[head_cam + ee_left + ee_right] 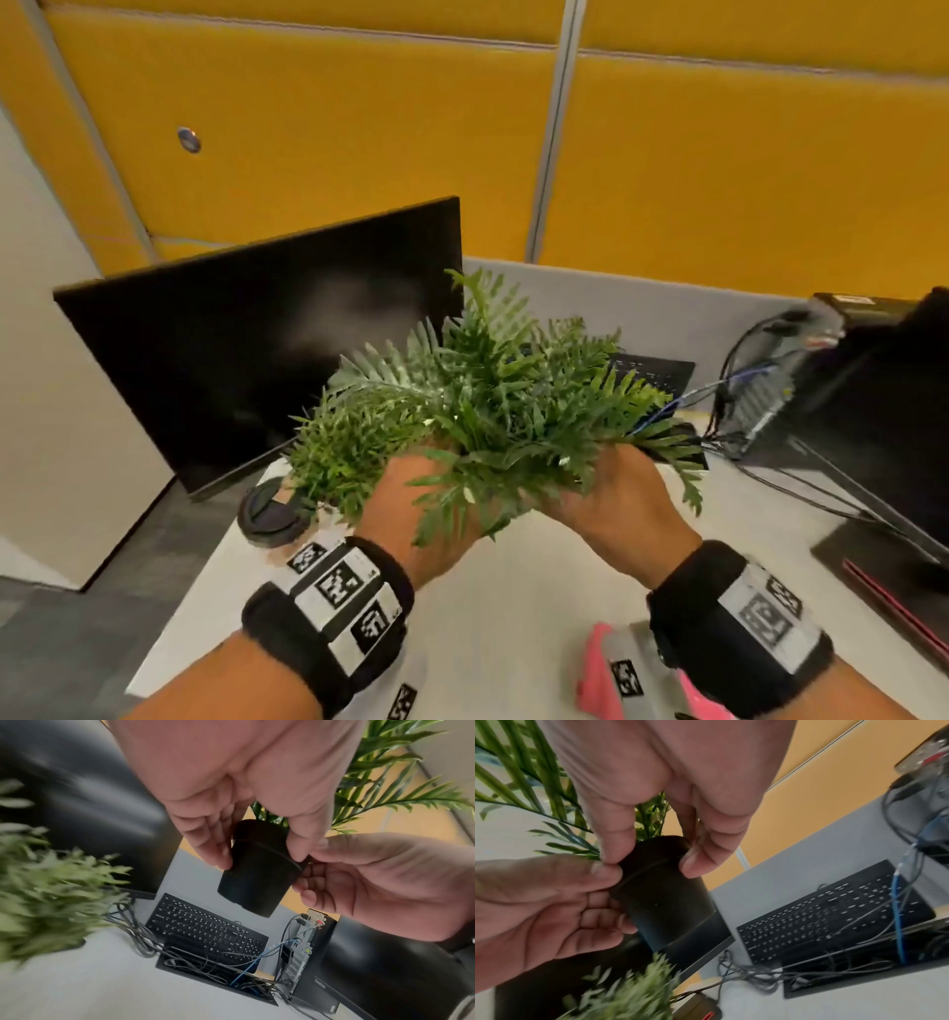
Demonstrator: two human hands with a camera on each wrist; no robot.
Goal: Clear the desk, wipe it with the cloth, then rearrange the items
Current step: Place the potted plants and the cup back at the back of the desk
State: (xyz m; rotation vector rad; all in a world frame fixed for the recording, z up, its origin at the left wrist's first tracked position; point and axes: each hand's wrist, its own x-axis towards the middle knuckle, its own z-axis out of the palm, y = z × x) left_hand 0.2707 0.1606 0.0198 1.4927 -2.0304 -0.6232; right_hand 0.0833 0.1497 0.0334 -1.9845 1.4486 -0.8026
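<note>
1. We hold the potted fern (493, 401) in the air with both hands, above the white desk (513, 591) and in front of the dark monitor (246, 349).
2. Our left hand (416, 514) pinches the black pot (257, 874) near its rim, thumb on one side and fingers on the other. Our right hand (611, 509) grips the opposite side, so both hands are closed around the pot, their thumbs almost touching.
3. The pot's long axis is tilted, base toward the desk and fronds leaning to about 12 o'clock, away from us. Neither hand is nearer, since the pot sits between them.
4. The fern looks artificial, with dense green fronds spreading wide and hiding the pot from above. The pot is plain, dark and tapered, with a raised band below the rim.
5. A second, smaller plant (339, 462) stands on the desk at about 9 o'clock of our left hand, beside a dark round lid (269, 511). The keyboard (205, 931) lies beyond, at 1 o'clock.
6. We judge this to be the clearing step, and the pot should be brought upright before it is set down.
</note>
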